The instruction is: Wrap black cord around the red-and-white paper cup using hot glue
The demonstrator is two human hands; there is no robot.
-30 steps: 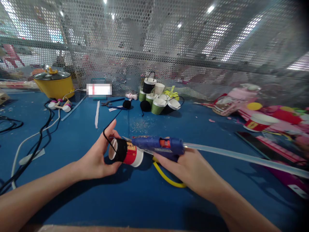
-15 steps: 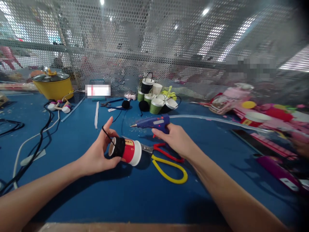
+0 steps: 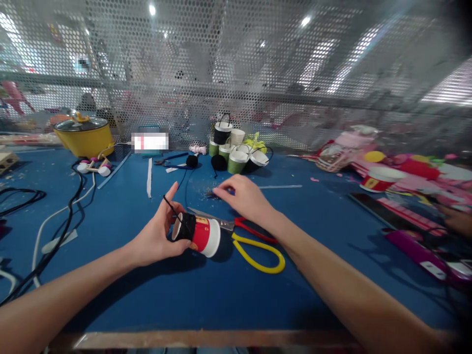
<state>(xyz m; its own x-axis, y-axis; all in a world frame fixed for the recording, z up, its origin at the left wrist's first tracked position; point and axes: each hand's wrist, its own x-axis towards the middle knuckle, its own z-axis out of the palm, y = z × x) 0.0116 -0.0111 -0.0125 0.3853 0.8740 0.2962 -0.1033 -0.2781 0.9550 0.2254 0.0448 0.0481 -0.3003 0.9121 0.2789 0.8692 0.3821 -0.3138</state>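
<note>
At centre frame the left hand (image 3: 157,241) clamps the cup (image 3: 199,235) on its side, its thumb pinning a black cord (image 3: 170,205) to the rim, apparently to hold it there. Just beyond lie scissors (image 3: 254,241). Further up, the right hand (image 3: 245,196) covers the glue gun (image 3: 229,191); whether it grips the gun is unclear.

Cup (image 3: 202,236) on the table (image 3: 221,305), scissors (image 3: 258,248) just right of it, cluster of cups (image 3: 236,156) behind, pot (image 3: 83,140) far left.
</note>
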